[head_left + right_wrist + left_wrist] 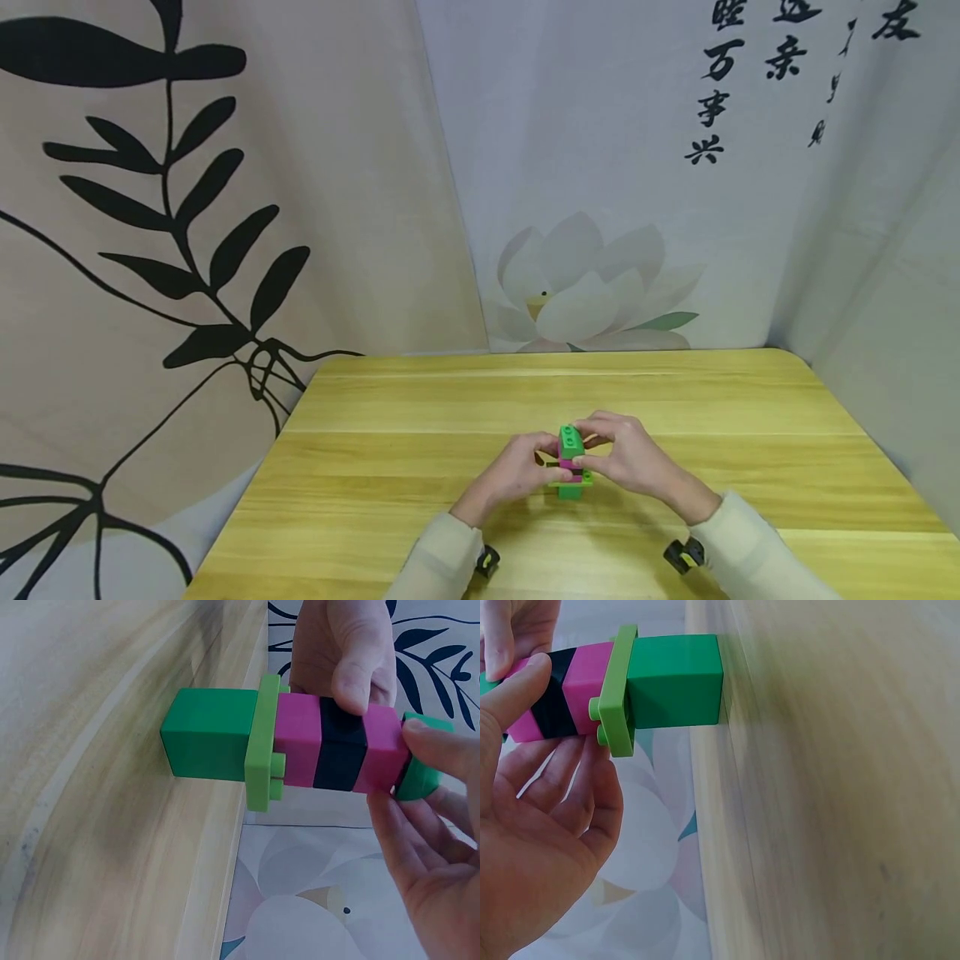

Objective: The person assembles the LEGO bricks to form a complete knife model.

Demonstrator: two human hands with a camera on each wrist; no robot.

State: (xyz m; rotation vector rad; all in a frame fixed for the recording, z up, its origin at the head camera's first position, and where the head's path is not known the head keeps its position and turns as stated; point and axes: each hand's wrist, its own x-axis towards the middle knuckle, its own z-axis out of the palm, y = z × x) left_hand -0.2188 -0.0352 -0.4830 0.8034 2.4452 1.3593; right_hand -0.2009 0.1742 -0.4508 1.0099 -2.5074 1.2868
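A tower of toy building bricks stands upright on the table. From the bottom up it has a green brick (676,681), a lime green plate (260,746) wider than the bricks, a pink brick (298,740), a black brick (343,742) and a second pink brick (377,748). Topmost sits a green brick (572,442), slightly tilted; whether it is pressed fully home I cannot tell. My left hand (519,468) grips the pink and black bricks from the left, thumb across them. From the right, my right hand (628,454) pinches the top green brick between thumb and fingers.
The wooden table (375,500) has its far edge against a pale curtain (600,167) printed with a lotus and writing. Another curtain, with black leaves, hangs at the left. A black wrist strap (487,561) shows at the left sleeve and another (683,555) at the right.
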